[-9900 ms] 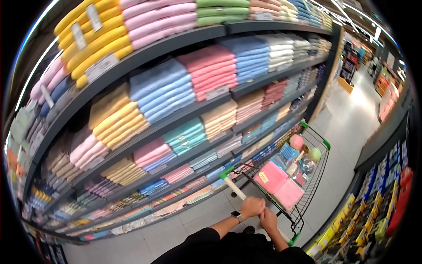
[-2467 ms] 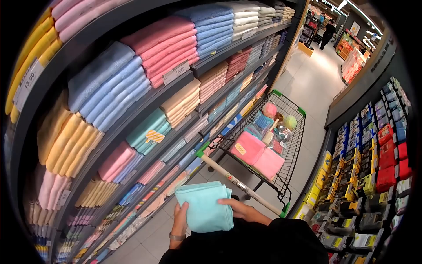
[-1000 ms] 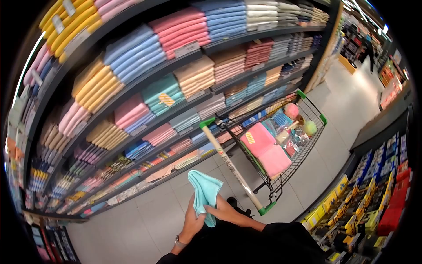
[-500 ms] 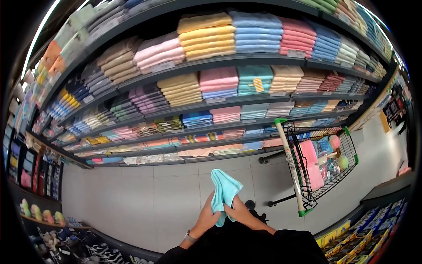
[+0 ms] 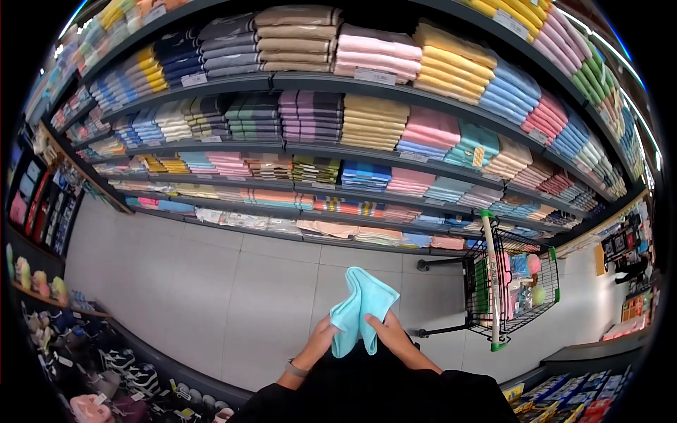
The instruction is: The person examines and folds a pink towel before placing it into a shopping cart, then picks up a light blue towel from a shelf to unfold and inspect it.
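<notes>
A turquoise towel (image 5: pixel 364 310), loosely bunched, is held up in front of my body. My left hand (image 5: pixel 321 343) grips its left side, with the fingertips partly hidden by the cloth. On the right side, my right hand (image 5: pixel 389 334) pinches the cloth, its thumb lying on the front. The towel's upper end flares out above both hands. Beyond it are shelves of folded towels, among them a teal stack (image 5: pixel 474 144), a pink stack (image 5: pixel 430 130) and a yellow stack (image 5: pixel 455 67).
A shopping cart (image 5: pixel 493 282) with pink and other goods in it stands on the right. Grey floor tiles (image 5: pixel 268 303) lie between me and the shelves. Slippers (image 5: pixel 141 377) are displayed at the lower left, and packaged goods (image 5: pixel 564 398) at the lower right.
The view has turned, so the shelves appear shifted to the right. The towel is spread wider between my hands, and my left hand has moved slightly left.
</notes>
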Tool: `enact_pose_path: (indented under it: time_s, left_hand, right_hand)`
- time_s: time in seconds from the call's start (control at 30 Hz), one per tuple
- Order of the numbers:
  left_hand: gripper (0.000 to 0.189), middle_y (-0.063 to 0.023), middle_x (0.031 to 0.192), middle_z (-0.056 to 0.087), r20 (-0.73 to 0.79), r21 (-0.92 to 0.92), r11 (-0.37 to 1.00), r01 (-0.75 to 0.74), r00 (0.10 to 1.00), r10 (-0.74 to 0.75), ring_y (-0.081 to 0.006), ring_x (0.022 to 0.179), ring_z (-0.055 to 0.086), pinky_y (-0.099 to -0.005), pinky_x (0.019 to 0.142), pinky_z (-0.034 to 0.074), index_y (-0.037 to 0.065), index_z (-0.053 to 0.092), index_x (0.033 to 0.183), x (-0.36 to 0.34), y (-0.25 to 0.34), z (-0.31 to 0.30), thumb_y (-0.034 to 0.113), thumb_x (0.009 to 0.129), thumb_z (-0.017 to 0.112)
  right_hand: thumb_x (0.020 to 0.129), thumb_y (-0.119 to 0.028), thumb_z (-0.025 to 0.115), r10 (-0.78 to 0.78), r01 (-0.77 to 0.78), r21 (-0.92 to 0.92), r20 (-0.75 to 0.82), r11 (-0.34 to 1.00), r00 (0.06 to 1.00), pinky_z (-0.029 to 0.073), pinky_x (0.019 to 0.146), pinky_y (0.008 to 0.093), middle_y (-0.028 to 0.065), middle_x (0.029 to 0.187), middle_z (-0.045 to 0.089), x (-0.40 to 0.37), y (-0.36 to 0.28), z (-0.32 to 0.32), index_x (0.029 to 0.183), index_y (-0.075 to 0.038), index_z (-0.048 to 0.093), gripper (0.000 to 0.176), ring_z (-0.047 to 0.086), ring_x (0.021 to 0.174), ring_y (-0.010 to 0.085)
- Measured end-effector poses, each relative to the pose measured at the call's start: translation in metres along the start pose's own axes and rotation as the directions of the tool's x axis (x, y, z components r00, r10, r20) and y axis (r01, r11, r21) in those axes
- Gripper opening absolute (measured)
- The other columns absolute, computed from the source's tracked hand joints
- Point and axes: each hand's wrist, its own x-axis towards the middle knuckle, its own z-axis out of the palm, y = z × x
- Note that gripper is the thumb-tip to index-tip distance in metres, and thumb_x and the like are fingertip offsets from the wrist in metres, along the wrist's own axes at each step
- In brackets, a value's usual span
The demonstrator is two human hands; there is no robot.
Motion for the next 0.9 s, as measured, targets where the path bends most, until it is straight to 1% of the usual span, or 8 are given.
enact_pose_path:
  time_s: [0.27, 0.37, 0.43, 0.5, 0.67, 0.77, 0.87, 0.9]
  left_hand:
    - [0.039, -0.0121, 0.123, 0.057, -0.19, -0.183, 0.983, -0.026, 0.982, -0.01, -0.0185, 0.111, 0.054, -0.0308, 0.096, 0.043, -0.005, 0.049, 0.127, 0.003, -0.01, -0.034, 0.019, 0.097, 0.041]
    - [0.04, -0.0123, 0.123, 0.056, -0.233, -0.364, 0.927, -0.091, 0.972, 0.004, -0.0196, 0.111, 0.055, -0.032, 0.097, 0.044, -0.005, 0.047, 0.129, 0.011, 0.0, -0.036, 0.02, 0.097, 0.041]
    - [0.04, -0.0113, 0.121, 0.057, -0.284, -0.382, 0.915, -0.127, 0.959, 0.014, -0.0192, 0.109, 0.056, -0.0316, 0.094, 0.046, -0.004, 0.047, 0.127, 0.014, 0.014, -0.032, 0.023, 0.098, 0.043]
    - [0.039, -0.0092, 0.118, 0.058, -0.34, -0.424, 0.893, -0.153, 0.94, 0.0, -0.0172, 0.106, 0.056, -0.0298, 0.092, 0.046, -0.004, 0.05, 0.125, 0.016, 0.021, -0.035, 0.024, 0.098, 0.045]
    - [0.042, -0.012, 0.116, 0.059, -0.368, -0.437, 0.872, -0.219, 0.928, 0.049, -0.0186, 0.101, 0.06, -0.0305, 0.085, 0.051, -0.003, 0.05, 0.124, 0.012, 0.035, -0.05, 0.029, 0.098, 0.043]
    - [0.042, -0.0127, 0.116, 0.059, -0.372, -0.493, 0.842, -0.22, 0.928, 0.024, -0.0201, 0.101, 0.06, -0.0317, 0.083, 0.052, -0.002, 0.05, 0.125, 0.004, 0.029, -0.059, 0.03, 0.098, 0.046]
    - [0.042, -0.0126, 0.115, 0.06, -0.311, -0.692, 0.692, -0.205, 0.95, -0.029, -0.0209, 0.101, 0.061, -0.0323, 0.084, 0.052, -0.001, 0.049, 0.126, -0.011, 0.015, -0.068, 0.028, 0.097, 0.047]
    - [0.042, -0.0124, 0.115, 0.06, -0.304, -0.695, 0.686, -0.217, 0.953, -0.006, -0.0209, 0.1, 0.061, -0.0324, 0.084, 0.052, -0.001, 0.048, 0.127, -0.015, 0.014, -0.068, 0.027, 0.096, 0.048]
  right_hand:
    - [0.092, -0.015, 0.057, 0.177, -0.146, 0.234, -0.116, 0.961, 0.977, 0.042, 0.096, 0.0337, 0.0115, 0.119, 0.057, 0.014, -0.003, 0.014, 0.126, 0.003, 0.047, 0.039, 0.054, 0.109, 0.0202]
    - [0.091, -0.015, 0.058, 0.195, -0.132, 0.317, -0.178, 0.939, 0.965, 0.046, 0.09, 0.0342, 0.0126, 0.113, 0.06, 0.022, -0.017, -0.008, 0.121, 0.003, 0.051, 0.035, 0.058, 0.103, 0.0213]
    - [0.089, -0.017, 0.06, 0.17, -0.063, 0.351, -0.283, 0.934, 0.944, 0.052, 0.076, 0.0341, 0.013, 0.103, 0.063, 0.023, -0.042, -0.018, 0.114, 0.005, 0.053, 0.034, 0.063, 0.089, 0.0218]
    - [0.087, -0.021, 0.061, 0.148, -0.066, 0.318, -0.242, 0.946, 0.959, 0.053, 0.074, 0.0337, 0.0135, 0.101, 0.063, 0.025, -0.056, -0.04, 0.113, 0.005, 0.054, 0.038, 0.064, 0.087, 0.0218]
    - [0.086, -0.021, 0.06, 0.146, -0.116, 0.603, -0.001, 0.789, 0.989, 0.053, 0.074, 0.0353, 0.0209, 0.105, 0.061, 0.04, -0.059, -0.064, 0.123, 0.01, 0.048, 0.049, 0.064, 0.086, 0.0268]
    - [0.086, -0.021, 0.061, 0.198, -0.193, 0.581, 0.056, 0.791, 0.979, 0.053, 0.075, 0.0347, 0.0205, 0.106, 0.062, 0.051, -0.053, -0.064, 0.122, 0.01, 0.049, 0.05, 0.064, 0.087, 0.0265]
    - [0.086, -0.018, 0.062, 0.202, -0.231, 0.504, 0.112, 0.832, 0.973, 0.052, 0.077, 0.0331, 0.0168, 0.104, 0.063, 0.061, -0.042, -0.061, 0.12, 0.007, 0.052, 0.043, 0.064, 0.087, 0.024]
    - [0.087, -0.017, 0.062, 0.211, -0.21, 0.408, 0.044, 0.888, 0.977, 0.052, 0.078, 0.0326, 0.0149, 0.103, 0.064, 0.061, -0.036, -0.057, 0.119, 0.006, 0.053, 0.04, 0.064, 0.088, 0.0227]
